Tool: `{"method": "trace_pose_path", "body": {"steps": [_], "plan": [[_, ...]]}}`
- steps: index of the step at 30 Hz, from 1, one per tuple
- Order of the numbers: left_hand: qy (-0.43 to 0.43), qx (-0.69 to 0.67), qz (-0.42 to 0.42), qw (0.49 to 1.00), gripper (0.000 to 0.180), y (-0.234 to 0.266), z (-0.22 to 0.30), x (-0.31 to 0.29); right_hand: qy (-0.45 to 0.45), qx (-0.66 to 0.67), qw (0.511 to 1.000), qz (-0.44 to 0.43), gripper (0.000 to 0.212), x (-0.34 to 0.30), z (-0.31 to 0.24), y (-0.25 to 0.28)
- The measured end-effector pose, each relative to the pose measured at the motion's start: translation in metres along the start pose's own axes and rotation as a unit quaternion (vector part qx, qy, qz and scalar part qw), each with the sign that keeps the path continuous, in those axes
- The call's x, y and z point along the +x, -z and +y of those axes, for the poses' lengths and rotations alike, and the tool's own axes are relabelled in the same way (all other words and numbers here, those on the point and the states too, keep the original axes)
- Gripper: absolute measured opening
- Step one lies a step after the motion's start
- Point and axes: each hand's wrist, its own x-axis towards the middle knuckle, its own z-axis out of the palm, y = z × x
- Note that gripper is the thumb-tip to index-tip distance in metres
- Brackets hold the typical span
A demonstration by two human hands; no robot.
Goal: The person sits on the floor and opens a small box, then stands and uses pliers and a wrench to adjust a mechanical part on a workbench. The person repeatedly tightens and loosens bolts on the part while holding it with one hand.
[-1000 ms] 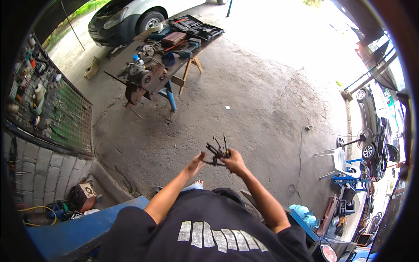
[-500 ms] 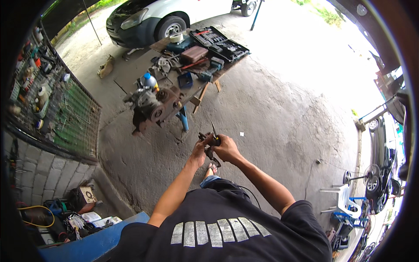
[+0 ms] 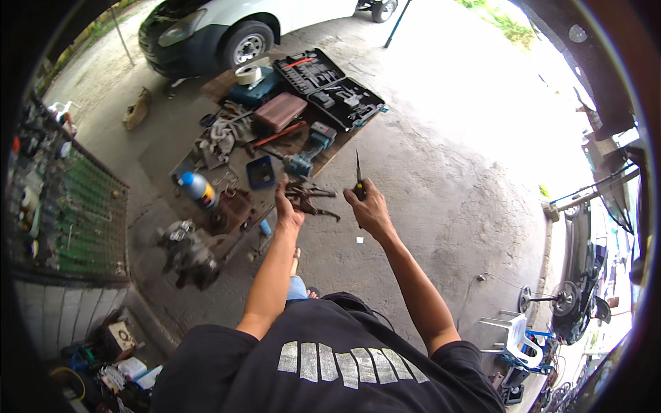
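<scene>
My left hand (image 3: 289,210) is closed round a rusty forked metal part (image 3: 313,199), its prongs pointing right. Held upright in my right hand (image 3: 373,210) is a screwdriver (image 3: 358,168) with a slim dark shaft and a black-and-yellow handle; the fingers cover most of the handle. The two hands are apart, with the prongs between them. Below and left of my left hand, a rusty housing (image 3: 237,206) and a grey metal assembly (image 3: 186,251) lie at the near end of the work table (image 3: 344,144).
On the table are an open black tool case (image 3: 348,103), a reddish box (image 3: 279,113), a cordless drill (image 3: 310,151), a small blue tray (image 3: 260,172) and a blue-capped bottle (image 3: 198,188). A white car (image 3: 241,38) stands behind. A white chair (image 3: 520,341) is at right, a wire-mesh rack (image 3: 96,213) at left.
My hands have moved apart and farther forward; the forked part and the screwdriver are now separated. The table appears nearer, with my left hand beside its edge.
</scene>
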Motion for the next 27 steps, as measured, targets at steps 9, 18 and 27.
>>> {"method": "trace_pose_path", "body": {"steps": [9, 18, 27], "plan": [[-0.04, -0.045, 0.081, 0.995, 0.059, -0.058, 0.058, 0.231, -0.22, -0.034, 0.969, -0.104, 0.044, 0.069, 0.091, 0.023], [-0.082, 0.027, 0.153, 0.984, 0.059, -0.047, 0.087, 0.304, -0.297, -0.009, 0.949, -0.103, 0.048, 0.09, 0.104, 0.002], [-0.177, 0.207, 0.179, 0.945, 0.053, -0.069, 0.087, 0.169, -0.216, 0.427, 0.829, -0.289, 0.04, 0.075, 0.086, 0.001]]}}
